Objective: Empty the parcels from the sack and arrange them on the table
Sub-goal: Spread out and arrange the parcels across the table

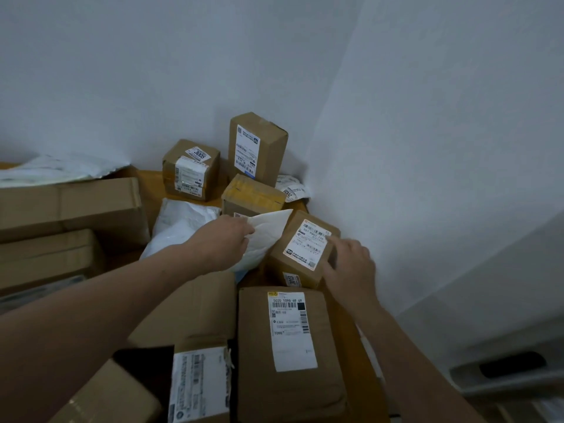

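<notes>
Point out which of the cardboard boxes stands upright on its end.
The tall box in the far corner, its long white label running vertically. The other boxes all lie flat or sit low and squat.

Pretty dim in here, everything is leaning grey-blue. The right-hand wall (442,132) is catching more light than the back wall (137,71). Shadows are sitting soft between the parcels (258,145). The white padded envelope (265,236) and the shipping label (293,331) are glowing palest, no glare. The right hand (351,265) is smearing slightly against its cardboard box (308,248). The wide lens is bending the wall corner (332,132) and stretching the left forearm (91,315).
</notes>
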